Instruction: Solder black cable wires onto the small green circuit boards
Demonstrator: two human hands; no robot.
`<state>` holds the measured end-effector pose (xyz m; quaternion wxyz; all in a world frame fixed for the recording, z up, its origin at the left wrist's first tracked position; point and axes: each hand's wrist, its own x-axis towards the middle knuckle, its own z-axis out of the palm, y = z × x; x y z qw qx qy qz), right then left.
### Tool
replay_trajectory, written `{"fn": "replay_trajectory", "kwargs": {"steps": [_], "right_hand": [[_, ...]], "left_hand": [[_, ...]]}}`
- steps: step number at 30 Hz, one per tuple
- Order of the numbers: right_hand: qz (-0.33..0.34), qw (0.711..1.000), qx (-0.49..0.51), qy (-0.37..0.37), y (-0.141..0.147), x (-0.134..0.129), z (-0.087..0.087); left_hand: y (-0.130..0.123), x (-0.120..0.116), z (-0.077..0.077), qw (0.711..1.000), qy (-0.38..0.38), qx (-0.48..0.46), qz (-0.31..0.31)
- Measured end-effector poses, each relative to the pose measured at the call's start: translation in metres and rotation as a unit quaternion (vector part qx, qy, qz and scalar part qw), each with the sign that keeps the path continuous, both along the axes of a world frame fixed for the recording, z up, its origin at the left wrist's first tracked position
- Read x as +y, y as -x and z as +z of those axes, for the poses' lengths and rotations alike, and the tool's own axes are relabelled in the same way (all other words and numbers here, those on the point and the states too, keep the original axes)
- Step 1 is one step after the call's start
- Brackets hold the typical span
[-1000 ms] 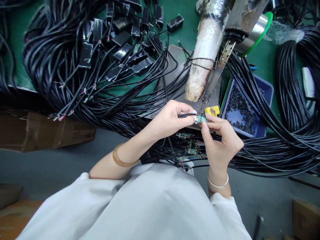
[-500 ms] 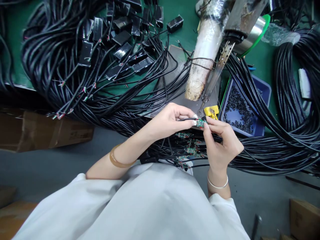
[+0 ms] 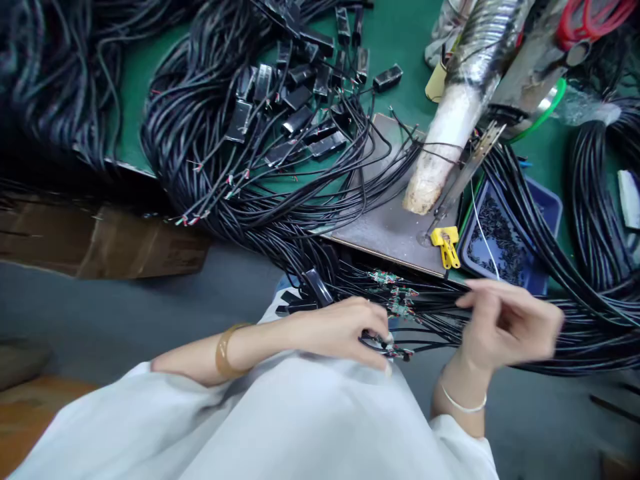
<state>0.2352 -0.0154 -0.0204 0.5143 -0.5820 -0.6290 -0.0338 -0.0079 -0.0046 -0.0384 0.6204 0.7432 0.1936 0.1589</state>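
My left hand (image 3: pixel 350 330) is over my lap, its thumb and fingers apart around the end of a black cable with a small green circuit board (image 3: pixel 400 352). Several more green boards (image 3: pixel 400 303) on black cables lie just beyond it. To the right, my right hand (image 3: pixel 510 327) is raised and blurred, thumb and fingertips pinched together. A thin pale wire (image 3: pixel 484 230) runs down to this hand; its end is hidden there. Ahead stand a soldering iron (image 3: pixel 465 170) and a yellow clip (image 3: pixel 446 245) at the edge of a grey board (image 3: pixel 385 233).
Bundles of black cable (image 3: pixel 195 133) with black blocks (image 3: pixel 295 120) cover the green table (image 3: pixel 137 80). A white tube (image 3: pixel 440 153) slants over the grey board. Right of it are a blue tray (image 3: pixel 550 200) of small black parts and more cable bundles (image 3: pixel 593 200). A cardboard box (image 3: pixel 135 247) is low left.
My left hand has moved down to my lap with a board, and my right hand has moved away to the right. The hands are now apart. The view has shifted left.
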Motion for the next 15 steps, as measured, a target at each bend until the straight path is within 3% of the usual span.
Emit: {"fn": "replay_trajectory", "kwargs": {"steps": [3, 5, 7, 9, 11, 15], "right_hand": [[-0.013, 0.998, -0.036, 0.053, 0.008, 0.017, -0.027], [-0.009, 0.999, -0.012, 0.049, 0.009, 0.024, -0.034], [-0.009, 0.999, 0.020, 0.035, 0.008, 0.026, -0.031], [-0.011, 0.999, 0.034, 0.027, 0.006, 0.026, -0.025], [-0.024, 0.999, 0.026, 0.026, 0.004, 0.026, -0.019], [-0.047, 0.999, 0.025, 0.003, 0.002, 0.027, -0.009]], "left_hand": [[0.017, 0.019, 0.010, 0.974, -0.074, -0.022, 0.212], [0.027, 0.040, 0.020, 0.909, -0.227, 0.055, 0.345], [0.034, 0.059, 0.024, 0.841, -0.339, 0.185, 0.379], [0.037, 0.075, 0.022, 0.804, -0.383, 0.272, 0.364], [0.041, 0.084, 0.019, 0.805, -0.378, 0.277, 0.363], [0.052, 0.088, 0.022, 0.835, -0.291, 0.188, 0.426]]}}
